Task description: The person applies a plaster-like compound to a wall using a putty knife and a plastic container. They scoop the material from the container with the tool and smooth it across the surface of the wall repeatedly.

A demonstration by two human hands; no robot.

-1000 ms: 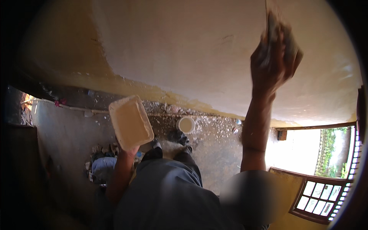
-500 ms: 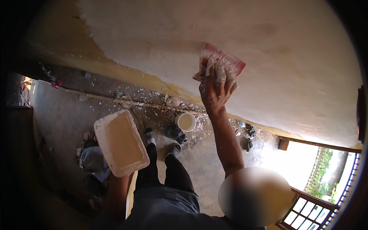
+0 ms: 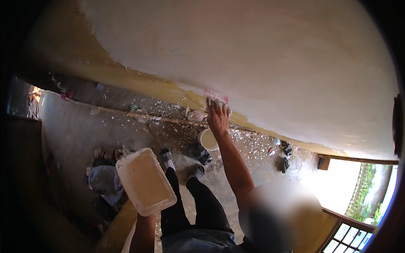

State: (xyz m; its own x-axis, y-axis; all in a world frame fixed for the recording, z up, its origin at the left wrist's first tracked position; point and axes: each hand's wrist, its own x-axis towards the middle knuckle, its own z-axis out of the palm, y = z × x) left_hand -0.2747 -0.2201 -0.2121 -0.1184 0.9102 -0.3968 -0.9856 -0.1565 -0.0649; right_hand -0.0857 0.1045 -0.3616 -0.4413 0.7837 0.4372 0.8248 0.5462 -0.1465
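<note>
White flecks litter a grey concrete floor (image 3: 76, 137), where a long pale pole (image 3: 168, 119) lies behind a round white bucket (image 3: 209, 140). A crumpled black plastic bag (image 3: 196, 153) sits just beside the bucket; bluish-grey cloth (image 3: 105, 180) is heaped at left.

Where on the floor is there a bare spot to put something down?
The floor looks fairly bare at the left, between the long pole and the grey-blue bundle. A smaller patch lies between the right leg and the right arm. It's crowded along the foot of the wall: bucket, black bag and pinkish lump.
</note>
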